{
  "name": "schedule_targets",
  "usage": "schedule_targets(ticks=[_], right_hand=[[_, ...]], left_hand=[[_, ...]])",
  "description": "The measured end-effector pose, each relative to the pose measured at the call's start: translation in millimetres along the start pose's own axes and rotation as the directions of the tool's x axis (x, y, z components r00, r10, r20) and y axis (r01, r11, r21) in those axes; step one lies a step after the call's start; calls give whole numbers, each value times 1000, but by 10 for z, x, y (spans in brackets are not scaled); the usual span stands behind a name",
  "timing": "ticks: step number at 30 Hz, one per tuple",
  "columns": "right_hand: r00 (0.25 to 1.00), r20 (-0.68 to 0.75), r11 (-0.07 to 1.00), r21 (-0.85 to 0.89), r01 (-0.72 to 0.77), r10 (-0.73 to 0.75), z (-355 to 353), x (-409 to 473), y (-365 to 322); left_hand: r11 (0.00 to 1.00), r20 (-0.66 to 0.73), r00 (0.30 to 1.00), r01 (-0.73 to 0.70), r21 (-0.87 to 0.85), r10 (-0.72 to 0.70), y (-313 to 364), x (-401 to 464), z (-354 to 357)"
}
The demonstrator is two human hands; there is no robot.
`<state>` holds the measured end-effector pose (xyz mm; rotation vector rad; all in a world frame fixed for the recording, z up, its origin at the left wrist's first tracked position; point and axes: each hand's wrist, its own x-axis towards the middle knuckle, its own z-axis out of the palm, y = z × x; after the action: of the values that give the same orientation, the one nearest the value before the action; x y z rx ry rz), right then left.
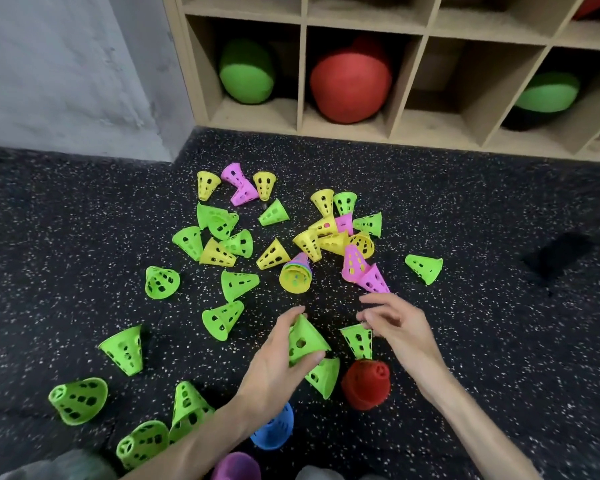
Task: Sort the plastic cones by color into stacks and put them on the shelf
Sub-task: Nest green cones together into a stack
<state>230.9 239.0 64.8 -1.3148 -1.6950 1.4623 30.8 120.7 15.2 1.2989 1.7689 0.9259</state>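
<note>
The left hand [278, 355] grips a green cone [303, 341] between thumb and curled fingers, tip pointing up and away, lifted above another green cone [323, 375] lying on its side. The right hand [395, 327] hovers with fingers loosely bent and holds nothing; 1 upright green cone [359, 341] stands just under its fingertips. Close by sit a red cone stack [366, 384] and a blue cone [274, 427]. Perforated plastic cones in green, yellow and pink litter the speckled black rubber floor [499, 306]. Beyond stands the beige cubby shelf [302, 74], holding a red ball [350, 84].
</note>
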Motion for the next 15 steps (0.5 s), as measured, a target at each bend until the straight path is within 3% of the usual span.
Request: schedule_targets(ticks=[7,11,15], right_hand=[[993,17,961,-254,-110,118,-83,301,476],[983,20,945,-278,-172,184,-46,395,589],[987,-13,936,-316,-157,161,-47,489,616]], left_hand=[[997,38,999,1,82,-4,-3,65,168],[979,115,993,-44,200,21,87,45,152],[974,83,996,-52,222,34,56,70,151]])
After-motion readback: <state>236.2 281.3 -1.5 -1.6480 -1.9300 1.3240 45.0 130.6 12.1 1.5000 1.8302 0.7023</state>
